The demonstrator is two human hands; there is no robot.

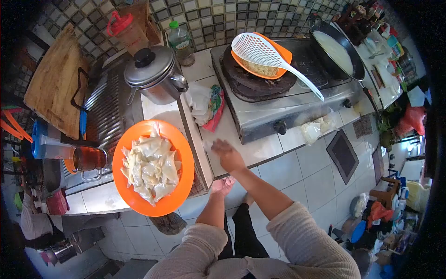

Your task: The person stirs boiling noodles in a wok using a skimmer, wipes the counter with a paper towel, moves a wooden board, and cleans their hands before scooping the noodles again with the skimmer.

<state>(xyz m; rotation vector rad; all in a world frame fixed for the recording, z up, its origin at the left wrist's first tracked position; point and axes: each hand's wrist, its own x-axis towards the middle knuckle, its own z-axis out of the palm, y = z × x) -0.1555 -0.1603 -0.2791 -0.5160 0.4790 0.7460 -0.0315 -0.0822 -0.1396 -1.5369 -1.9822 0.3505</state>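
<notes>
My right hand point(228, 156) reaches over the tiled counter point(260, 151) near its front corner, fingers stretched out low over the tiles and slightly blurred. Just below the counter's edge is my left hand point(223, 184), turned partly palm up with its fingers loosely apart. Neither hand shows anything in it. To their left, an orange plate point(186, 181) carries a heap of pale, folded dumpling-like pieces point(149, 168). Beyond my right hand lies a crumpled plastic packet point(215, 109) in white, pink and green, beside the gas stove point(260, 125).
On the stove, a white slotted ladle point(260, 50) rests across an orange bowl point(284, 52) of noodle-like food. A black wok point(355, 69) with whitish liquid stands farther right. A lidded steel pot point(155, 83), wooden board point(53, 86) and glass mug point(90, 158) are left.
</notes>
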